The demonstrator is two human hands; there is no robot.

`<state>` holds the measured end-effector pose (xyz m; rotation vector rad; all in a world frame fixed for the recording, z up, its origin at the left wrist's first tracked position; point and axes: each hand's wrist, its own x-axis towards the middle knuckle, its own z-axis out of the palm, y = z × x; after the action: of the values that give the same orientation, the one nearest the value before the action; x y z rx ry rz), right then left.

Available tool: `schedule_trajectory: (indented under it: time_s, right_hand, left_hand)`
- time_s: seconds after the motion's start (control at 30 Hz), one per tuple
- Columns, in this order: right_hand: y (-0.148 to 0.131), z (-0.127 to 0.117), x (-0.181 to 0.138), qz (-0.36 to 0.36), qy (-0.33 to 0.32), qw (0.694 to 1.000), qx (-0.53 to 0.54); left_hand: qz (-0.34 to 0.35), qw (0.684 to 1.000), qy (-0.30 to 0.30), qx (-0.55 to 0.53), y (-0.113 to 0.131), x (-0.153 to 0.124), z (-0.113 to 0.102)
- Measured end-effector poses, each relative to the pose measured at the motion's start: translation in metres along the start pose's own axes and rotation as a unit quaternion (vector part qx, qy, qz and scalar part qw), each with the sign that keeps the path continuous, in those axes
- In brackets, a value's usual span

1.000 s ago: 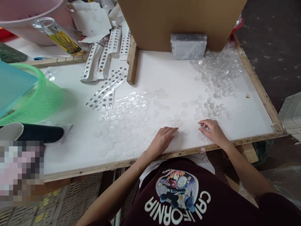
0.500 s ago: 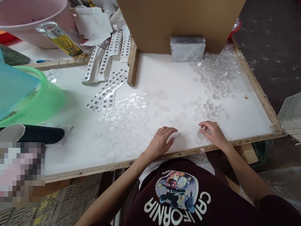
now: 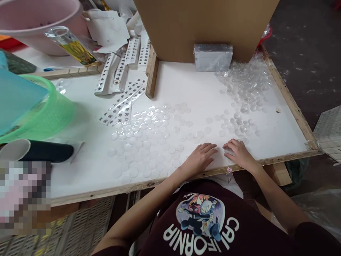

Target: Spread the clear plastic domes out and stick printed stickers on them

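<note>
Many clear, round, flat-looking discs (image 3: 145, 144) are spread over the white tabletop. My left hand (image 3: 201, 158) rests low over the table near its front edge, palm down, fingers extended and slightly apart. Just right of it, my right hand (image 3: 238, 153) is bent over the table with its thumb and fingers apart. A clear disc (image 3: 229, 151) shows in the gap between that thumb and forefinger; no grip on it is visible. Anything under the palms is hidden. Farther right lies a loose group of discs (image 3: 243, 126), below a denser clear heap (image 3: 246, 80).
A cardboard panel (image 3: 205, 28) stands at the back behind a wrapped white block (image 3: 213, 58). Printed sticker strips (image 3: 124, 103) lie beside a wooden strip (image 3: 152, 81). Leftward are a green basket (image 3: 57, 110) and a dark tube (image 3: 50, 152). A wooden rim (image 3: 293, 96) edges the table.
My left hand has moved right, closer to my right hand. The right hand has shifted slightly, and the discs that showed beside its thumb are no longer visible there.
</note>
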<state>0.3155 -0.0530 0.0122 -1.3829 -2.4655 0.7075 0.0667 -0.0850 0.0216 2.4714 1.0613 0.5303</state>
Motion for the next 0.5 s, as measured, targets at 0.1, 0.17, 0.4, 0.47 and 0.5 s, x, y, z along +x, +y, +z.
schedule_trajectory:
  time_s: [0.1,0.17,0.4,0.47,0.5]
  right_hand:
    - [0.002,0.000,0.003,0.003,0.022,1.000,0.015]
    - [0.003,0.000,0.003,0.010,0.044,0.999,0.026]
    - [-0.004,0.003,0.007,0.002,0.069,0.996,0.060]
    - [-0.006,0.004,0.008,0.003,0.067,0.995,0.070]
    - [-0.006,0.004,0.008,0.005,0.067,0.995,0.073]
  left_hand:
    - [0.019,1.000,-0.014,0.008,-0.005,0.003,0.006]
    - [0.011,1.000,-0.004,0.022,-0.012,-0.005,0.006]
    - [-0.059,0.996,0.041,0.054,-0.031,-0.034,-0.007]
    - [-0.066,0.995,0.046,0.057,-0.032,-0.037,-0.008]
    - [-0.068,0.995,0.049,0.059,-0.032,-0.037,-0.008]
